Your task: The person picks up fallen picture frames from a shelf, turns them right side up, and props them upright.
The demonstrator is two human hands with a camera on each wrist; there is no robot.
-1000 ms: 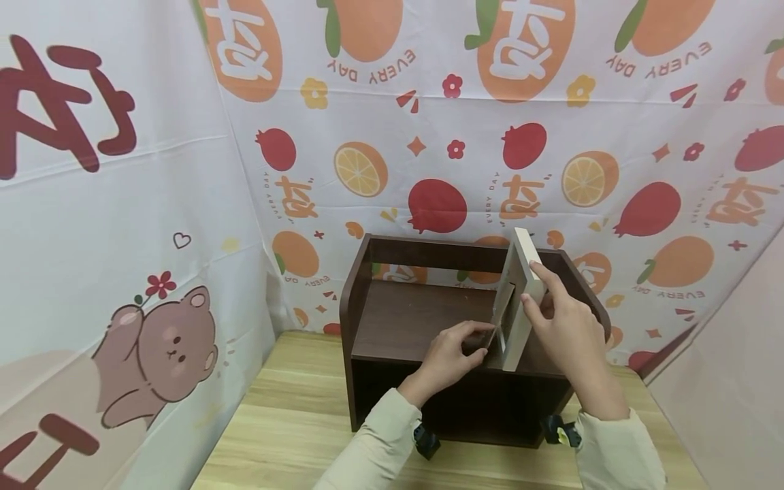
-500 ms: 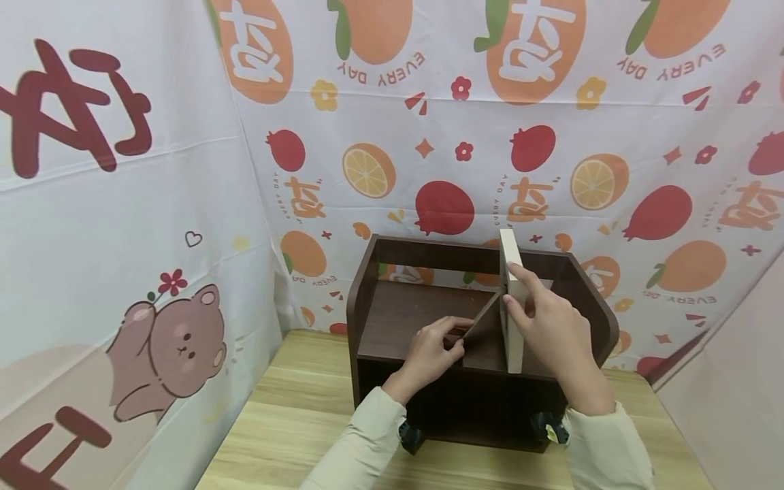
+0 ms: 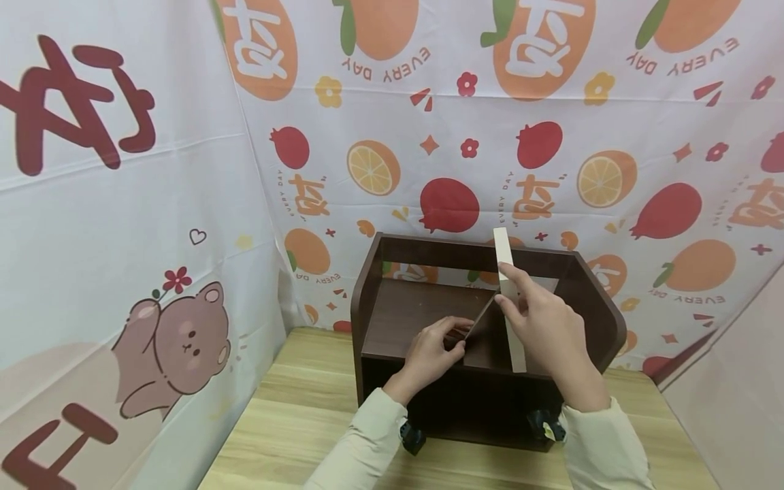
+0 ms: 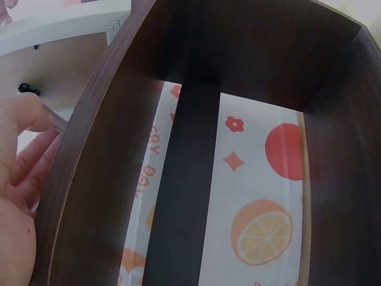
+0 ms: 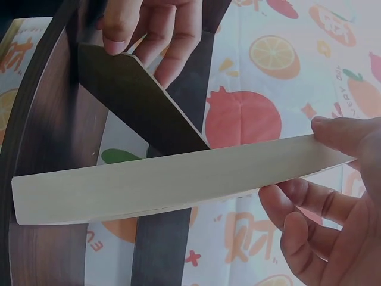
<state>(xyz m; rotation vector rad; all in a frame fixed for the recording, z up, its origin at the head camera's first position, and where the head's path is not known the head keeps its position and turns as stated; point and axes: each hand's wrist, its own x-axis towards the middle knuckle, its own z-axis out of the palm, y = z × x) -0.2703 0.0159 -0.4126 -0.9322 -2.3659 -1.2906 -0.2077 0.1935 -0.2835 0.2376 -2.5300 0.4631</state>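
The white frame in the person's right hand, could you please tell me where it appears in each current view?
Head: the white frame is right of centre, seen edge-on, in the right hand.
Left wrist: the white frame is in the upper left corner, partly hidden.
Right wrist: the white frame stretches across the picture, from near the left edge to the right hand.
Shared landmark: the dark brown shelf.
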